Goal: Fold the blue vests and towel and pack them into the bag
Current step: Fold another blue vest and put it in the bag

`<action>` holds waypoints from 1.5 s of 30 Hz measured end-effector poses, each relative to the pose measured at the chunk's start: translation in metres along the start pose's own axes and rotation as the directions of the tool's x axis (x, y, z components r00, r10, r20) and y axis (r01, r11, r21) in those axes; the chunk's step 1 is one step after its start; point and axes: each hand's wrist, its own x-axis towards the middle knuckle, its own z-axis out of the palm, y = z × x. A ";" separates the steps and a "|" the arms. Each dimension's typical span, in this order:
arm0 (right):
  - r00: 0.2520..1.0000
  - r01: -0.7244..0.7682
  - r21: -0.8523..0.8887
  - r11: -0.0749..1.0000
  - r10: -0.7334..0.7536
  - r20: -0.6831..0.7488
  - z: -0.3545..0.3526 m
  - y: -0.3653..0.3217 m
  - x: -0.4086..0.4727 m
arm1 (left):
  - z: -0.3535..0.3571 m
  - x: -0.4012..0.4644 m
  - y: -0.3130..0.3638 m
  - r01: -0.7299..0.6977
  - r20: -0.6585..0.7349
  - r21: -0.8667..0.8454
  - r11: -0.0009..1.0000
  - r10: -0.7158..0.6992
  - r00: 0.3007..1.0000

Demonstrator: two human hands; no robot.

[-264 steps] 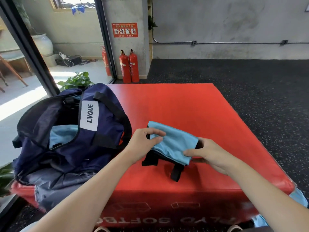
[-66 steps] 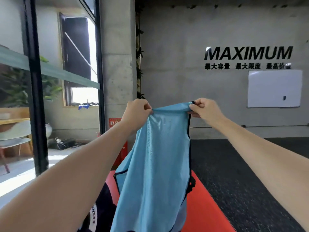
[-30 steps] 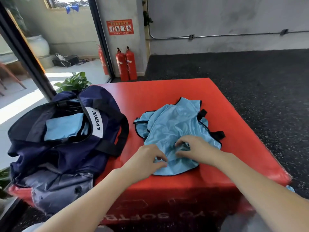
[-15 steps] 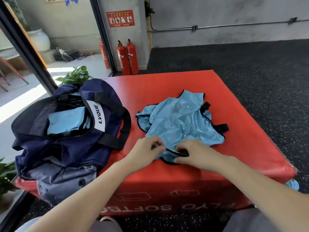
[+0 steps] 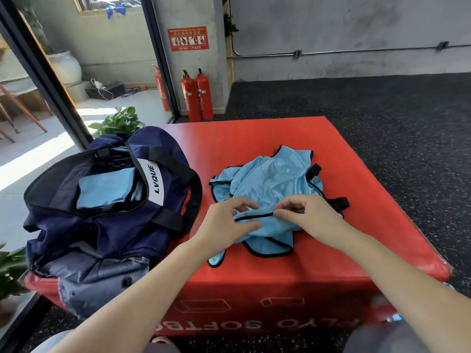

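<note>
Both forearms reach forward, left grip (image 5: 229,221) and right grip (image 5: 305,216) close together, fingers curled, pinching.

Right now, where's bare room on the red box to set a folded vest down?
Free: the far strip of the red box beyond the blue vest, and the right edge past its black straps. Crowded: the left side under the navy bag, and the near middle, where left hand and right hand pinch the vest's hem.

Red padded worktop (image 5: 254,138) fills frame centre. 2 red fire extinguishers (image 5: 197,94) upright, top centre, against concrete pillar; red safety sign (image 5: 188,39) above. Green plant (image 5: 117,122) centre left. White pot (image 5: 65,67) upper left. Dark speckled floor (image 5: 382,110) right.
</note>
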 end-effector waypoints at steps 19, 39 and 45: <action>0.991 0.121 -0.149 0.981 -0.127 -0.035 0.006 -0.018 -0.008 | -0.003 0.007 0.006 0.018 0.068 -0.241 0.970 -0.002 0.998; 0.955 0.125 -0.374 0.919 -0.213 -0.204 -0.071 -0.053 0.011 | -0.053 0.041 0.060 -0.344 0.050 0.543 0.766 0.379 0.924; 0.915 0.052 -0.557 0.829 -0.263 -0.306 -0.132 -0.104 0.031 | -0.107 0.084 0.120 -0.251 0.002 0.673 0.696 0.338 0.941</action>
